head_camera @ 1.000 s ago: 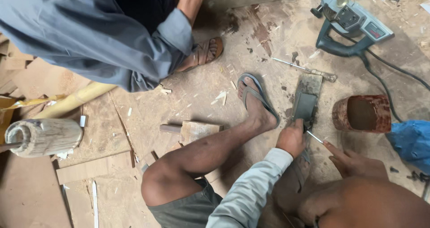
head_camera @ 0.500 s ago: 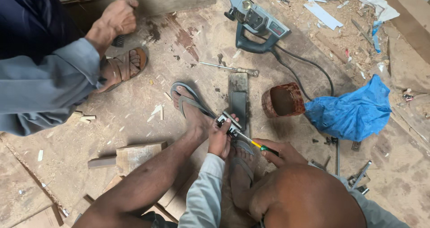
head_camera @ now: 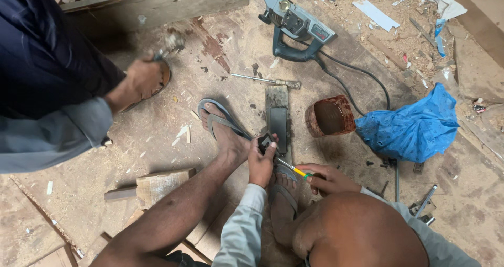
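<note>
We are squatting on a sawdusty floor, and our left hand is gripping a small dark block at the near end of a sharpening stone. Our right hand is closing around a yellow-handled screwdriver, its tip pointing to ten o'clock, toward the block. Our sandalled feet are sitting either side of the stone. At one o'clock from the block a brown tub is standing just beside the stone, with a blue bag farther at three. An electric planer is lying at twelve. At nine o'clock, another person's hand is clutching a blurred tool.
</note>
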